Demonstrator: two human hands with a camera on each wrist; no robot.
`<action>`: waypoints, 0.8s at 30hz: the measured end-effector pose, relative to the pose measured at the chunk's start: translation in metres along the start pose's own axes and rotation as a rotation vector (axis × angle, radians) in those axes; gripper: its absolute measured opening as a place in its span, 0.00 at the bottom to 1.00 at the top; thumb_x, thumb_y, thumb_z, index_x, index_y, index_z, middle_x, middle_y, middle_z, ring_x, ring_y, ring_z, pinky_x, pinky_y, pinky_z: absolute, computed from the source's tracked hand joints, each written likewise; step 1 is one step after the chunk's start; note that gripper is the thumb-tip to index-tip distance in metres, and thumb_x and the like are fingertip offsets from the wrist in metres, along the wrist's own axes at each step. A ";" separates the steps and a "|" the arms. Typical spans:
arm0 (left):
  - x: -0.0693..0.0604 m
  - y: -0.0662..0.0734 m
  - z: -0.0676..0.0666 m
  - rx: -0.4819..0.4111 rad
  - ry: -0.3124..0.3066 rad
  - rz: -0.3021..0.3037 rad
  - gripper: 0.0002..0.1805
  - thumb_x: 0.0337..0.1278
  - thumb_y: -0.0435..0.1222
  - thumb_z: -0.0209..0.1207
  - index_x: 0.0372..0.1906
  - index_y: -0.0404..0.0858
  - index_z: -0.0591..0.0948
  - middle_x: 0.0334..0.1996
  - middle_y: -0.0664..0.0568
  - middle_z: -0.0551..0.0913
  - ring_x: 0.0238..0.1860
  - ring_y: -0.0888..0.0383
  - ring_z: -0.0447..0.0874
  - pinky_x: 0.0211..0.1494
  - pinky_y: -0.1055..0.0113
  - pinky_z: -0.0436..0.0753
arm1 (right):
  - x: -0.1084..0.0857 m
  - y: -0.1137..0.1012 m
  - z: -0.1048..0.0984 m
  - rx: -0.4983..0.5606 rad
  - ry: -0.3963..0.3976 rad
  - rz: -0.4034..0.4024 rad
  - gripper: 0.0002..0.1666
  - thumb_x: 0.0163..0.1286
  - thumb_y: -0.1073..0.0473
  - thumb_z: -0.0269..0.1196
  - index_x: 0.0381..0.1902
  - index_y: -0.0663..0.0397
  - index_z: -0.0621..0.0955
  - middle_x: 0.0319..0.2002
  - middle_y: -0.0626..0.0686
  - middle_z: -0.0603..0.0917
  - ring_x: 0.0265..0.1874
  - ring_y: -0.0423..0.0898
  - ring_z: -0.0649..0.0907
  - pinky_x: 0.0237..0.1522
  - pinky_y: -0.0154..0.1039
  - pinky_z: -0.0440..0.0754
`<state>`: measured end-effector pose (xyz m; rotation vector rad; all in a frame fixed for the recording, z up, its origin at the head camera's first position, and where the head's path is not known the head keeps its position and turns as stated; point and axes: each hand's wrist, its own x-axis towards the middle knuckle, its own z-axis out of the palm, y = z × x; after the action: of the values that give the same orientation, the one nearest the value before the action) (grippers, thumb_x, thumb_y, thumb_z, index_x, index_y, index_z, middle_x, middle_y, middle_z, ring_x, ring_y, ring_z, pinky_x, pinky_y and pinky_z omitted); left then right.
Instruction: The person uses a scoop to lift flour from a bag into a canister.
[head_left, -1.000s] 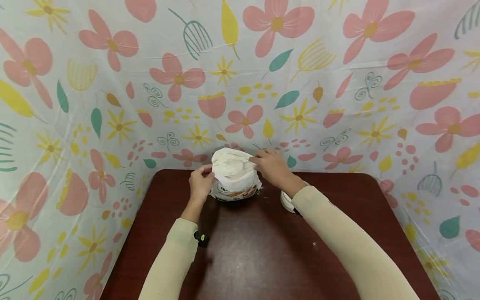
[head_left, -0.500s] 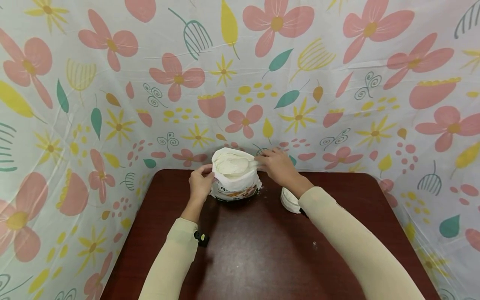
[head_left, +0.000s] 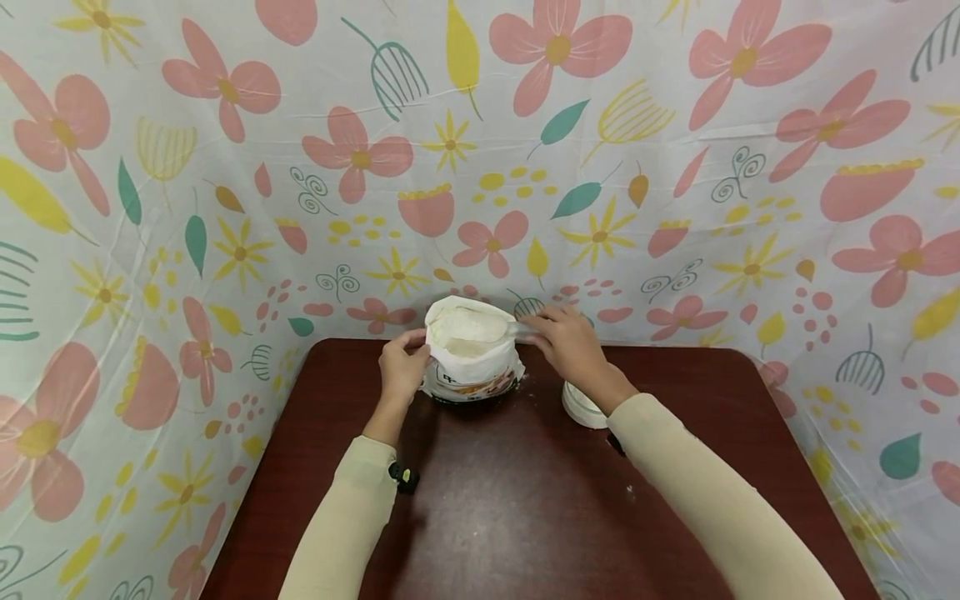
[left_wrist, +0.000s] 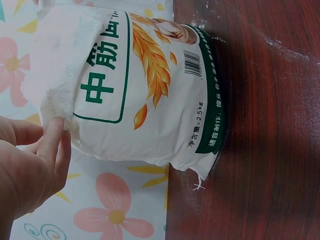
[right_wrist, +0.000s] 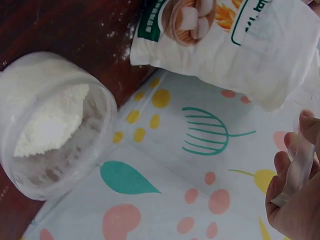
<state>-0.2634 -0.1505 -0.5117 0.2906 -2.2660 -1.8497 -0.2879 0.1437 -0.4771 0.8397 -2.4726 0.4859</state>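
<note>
An open white flour bag stands at the table's back, wheat ears and a 2.5kg mark printed on it. At its left rim, my left hand pinches the folded edge between thumb and fingers, as the left wrist view confirms. My right hand grips the handle of a clear plastic scoop. In the head view, flour is heaped on the scoop's bowl, which lies over the bag's mouth. Right of the bag, under my right wrist, stands a clear round tub partly filled with flour.
The dark red-brown table has scattered flour near the bag and a small pale speck at right. Directly behind it hangs a flower-patterned cloth, which also lines both sides.
My right hand has shifted right and slightly down, drawing the scoop toward the bag's right rim. More of its handle shows now. My left hand keeps its hold on the bag.
</note>
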 end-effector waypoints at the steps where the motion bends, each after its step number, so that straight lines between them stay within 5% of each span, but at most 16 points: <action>1: 0.000 0.000 0.000 0.001 -0.001 -0.001 0.14 0.68 0.28 0.61 0.56 0.35 0.86 0.48 0.40 0.87 0.46 0.47 0.89 0.46 0.64 0.92 | -0.001 0.000 0.000 0.008 0.013 0.009 0.19 0.66 0.58 0.73 0.55 0.47 0.88 0.43 0.53 0.87 0.41 0.56 0.81 0.36 0.51 0.83; 19: 0.002 -0.002 -0.001 0.001 0.000 0.000 0.14 0.68 0.28 0.62 0.56 0.36 0.87 0.49 0.41 0.87 0.47 0.49 0.88 0.44 0.67 0.92 | -0.018 0.007 -0.007 0.119 0.105 0.039 0.23 0.64 0.63 0.74 0.58 0.50 0.87 0.44 0.55 0.85 0.40 0.57 0.80 0.40 0.51 0.81; 24: 0.001 -0.003 0.000 -0.015 -0.005 0.007 0.15 0.68 0.27 0.61 0.56 0.35 0.86 0.49 0.39 0.86 0.47 0.48 0.87 0.50 0.59 0.92 | -0.026 0.009 -0.015 0.092 0.120 0.038 0.22 0.65 0.61 0.73 0.58 0.52 0.87 0.43 0.55 0.85 0.40 0.55 0.81 0.39 0.50 0.81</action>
<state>-0.2646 -0.1514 -0.5151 0.2761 -2.2528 -1.8655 -0.2702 0.1694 -0.4808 0.7774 -2.3751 0.6486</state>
